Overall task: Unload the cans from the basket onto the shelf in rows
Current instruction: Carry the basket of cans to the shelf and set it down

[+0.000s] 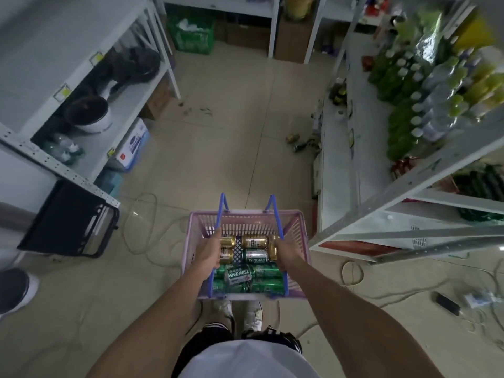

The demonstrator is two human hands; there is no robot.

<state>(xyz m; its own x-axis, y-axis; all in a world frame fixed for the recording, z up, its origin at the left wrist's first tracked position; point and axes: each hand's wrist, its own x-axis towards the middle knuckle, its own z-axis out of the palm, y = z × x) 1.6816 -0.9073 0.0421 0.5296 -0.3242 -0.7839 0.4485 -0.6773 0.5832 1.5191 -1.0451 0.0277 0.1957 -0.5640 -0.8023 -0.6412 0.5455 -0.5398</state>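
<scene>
A pink plastic basket (246, 221) with two blue handles hangs in front of me above the floor. Inside lie several cans: gold cans (254, 241) toward the far side and green cans (240, 274) toward me. My left hand (210, 253) is shut on the left blue handle (220, 214). My right hand (286, 255) is shut on the right blue handle (275, 216). A white metal shelf unit (338, 170) stands to my right, its wide lower board mostly bare.
Rows of green and clear bottles (425, 105) fill the right shelf's upper level. On the left stands another shelf (90, 85) with dark pots, and a black crate (71, 219) beside it. Cables (351, 271) and a few cans (300, 143) lie on the tiled floor. A green crate (191, 31) sits at the back.
</scene>
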